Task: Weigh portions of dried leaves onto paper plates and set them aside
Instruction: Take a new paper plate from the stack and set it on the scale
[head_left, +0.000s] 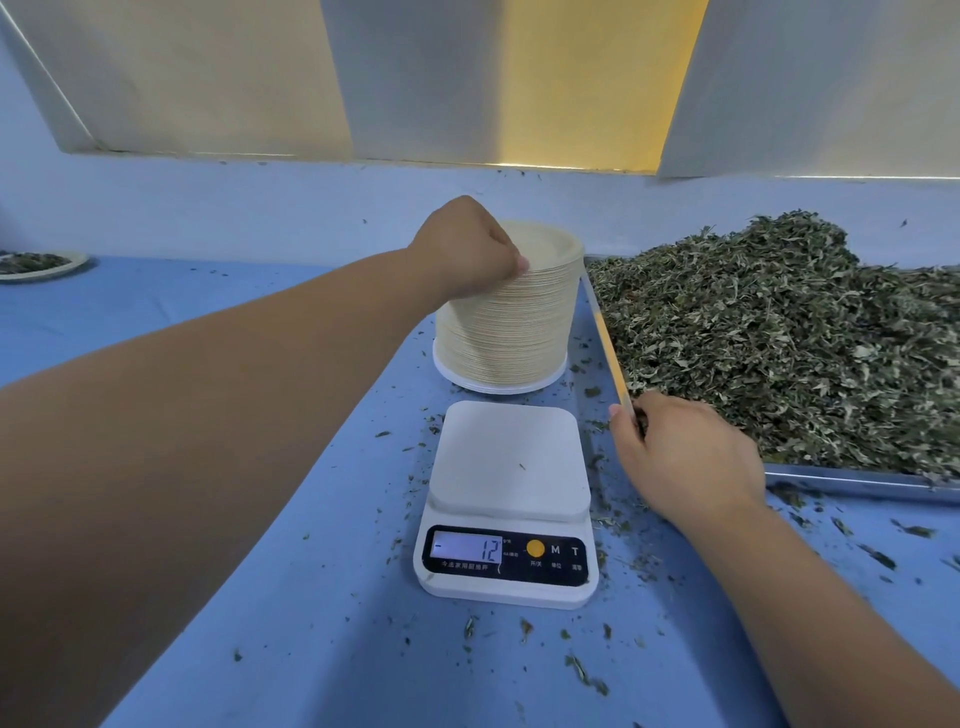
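A tall stack of cream paper plates (511, 332) stands behind a white kitchen scale (508, 499). The scale's platform is bare and its display reads minus 12. My left hand (467, 247) is on the stack's top left rim, fingers pinched on the top plate's edge. A big heap of dried green leaves (789, 332) fills a metal tray (857, 480) on the right. My right hand (685, 457) rests at the tray's near left corner, fingers curled over the rim; whether it holds leaves is hidden.
The table has a blue cover (311, 597) strewn with leaf crumbs around the scale. A filled paper plate (36, 262) sits at the far left edge. A pale wall with window panels rises behind the table.
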